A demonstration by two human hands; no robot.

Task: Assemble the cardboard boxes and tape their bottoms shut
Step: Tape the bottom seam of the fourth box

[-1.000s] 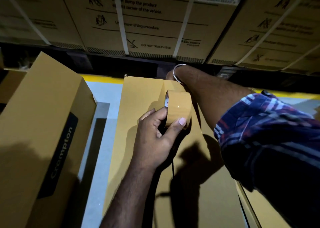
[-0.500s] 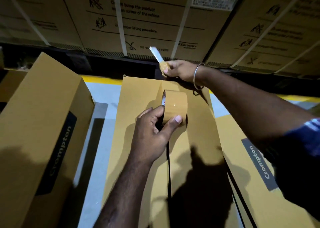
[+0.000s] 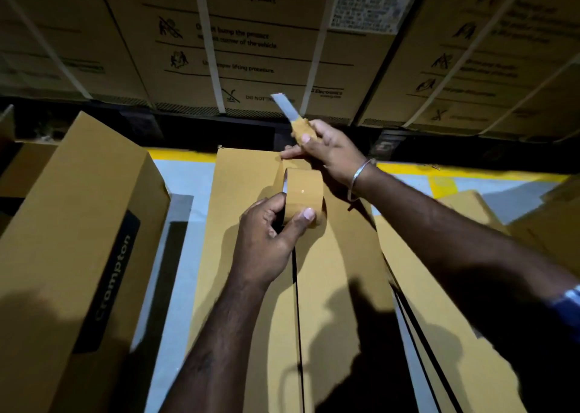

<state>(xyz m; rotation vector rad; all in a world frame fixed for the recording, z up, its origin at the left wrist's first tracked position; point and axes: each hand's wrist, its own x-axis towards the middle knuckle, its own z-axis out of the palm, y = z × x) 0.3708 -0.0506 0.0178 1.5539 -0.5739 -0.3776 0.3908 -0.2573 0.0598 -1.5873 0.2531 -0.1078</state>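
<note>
A tall brown cardboard box lies in front of me with its two bottom flaps closed along a dark centre seam. My left hand grips a roll of brown tape that stands on the flaps near the far end. A strip of tape runs from the roll to the box's far edge. My right hand holds a knife with a tape-wrapped handle, blade pointing up and away, and its forefinger points at the stretched tape.
A Crompton box stands at my left and another brown box lies at my right. Large strapped cartons form a wall ahead. Grey floor with a yellow line shows between the boxes.
My right hand came back over the box's far edge holding the knife and now sits just beyond the roll. My left hand keeps the roll in about the same place.
</note>
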